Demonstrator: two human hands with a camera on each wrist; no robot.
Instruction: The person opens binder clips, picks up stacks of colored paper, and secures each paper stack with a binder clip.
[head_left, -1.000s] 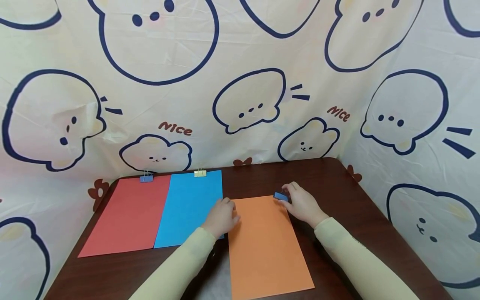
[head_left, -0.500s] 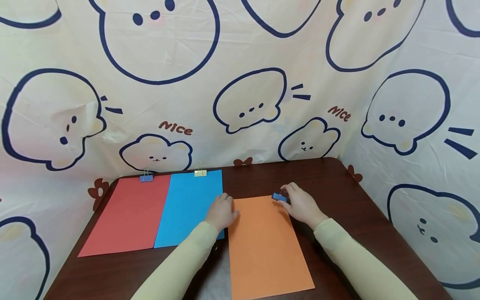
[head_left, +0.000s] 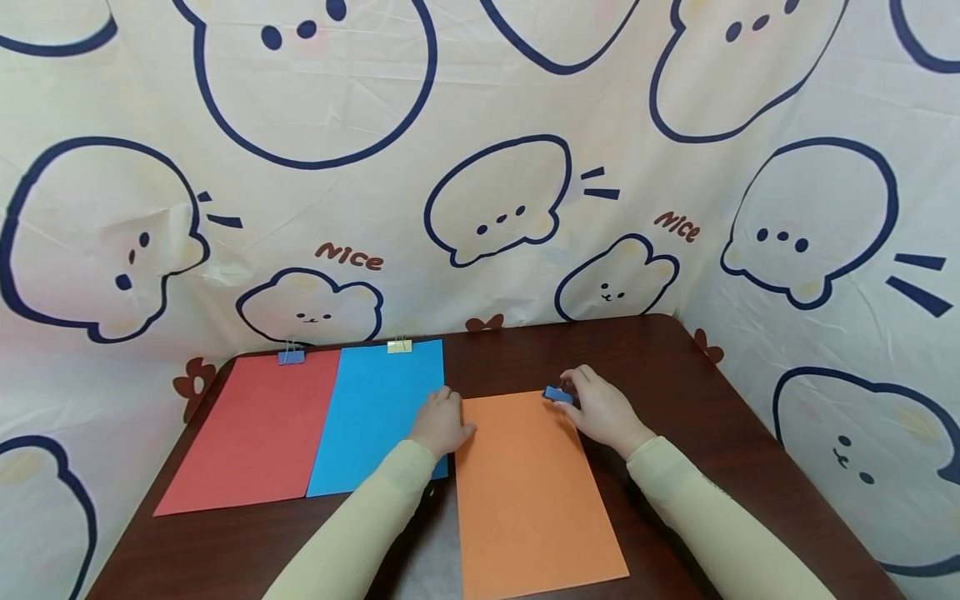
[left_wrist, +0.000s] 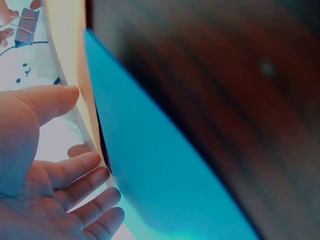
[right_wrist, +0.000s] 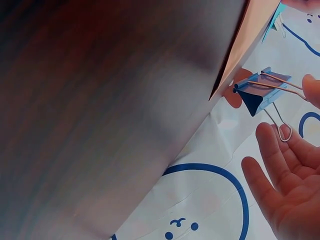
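An orange sheet (head_left: pixel 532 492) lies on the table in the head view. My right hand (head_left: pixel 606 408) holds a blue binder clip (head_left: pixel 558 393) by its wire handles at the sheet's far right corner. In the right wrist view, thumb and fingers are on the two handles of the clip (right_wrist: pixel 262 91), and the handles stand apart. Whether the clip's mouth is over the paper is unclear. My left hand (head_left: pixel 441 423) is at the orange sheet's left edge, over part of the blue sheet (head_left: pixel 378 425). The left wrist view shows that hand (left_wrist: pixel 55 180) with extended fingers.
A red sheet (head_left: pixel 247 433) lies at the left, beside the blue one. A blue binder clip (head_left: pixel 291 357) sits on the red sheet's far edge, a yellow binder clip (head_left: pixel 400 346) on the blue sheet's. A printed cloth (head_left: pixel 480 108) hangs behind the brown table (head_left: pixel 622 350).
The binder clip in my right hand has shifted slightly left, onto the orange sheet's corner. My left hand has moved a little up and left along the sheet's edge.
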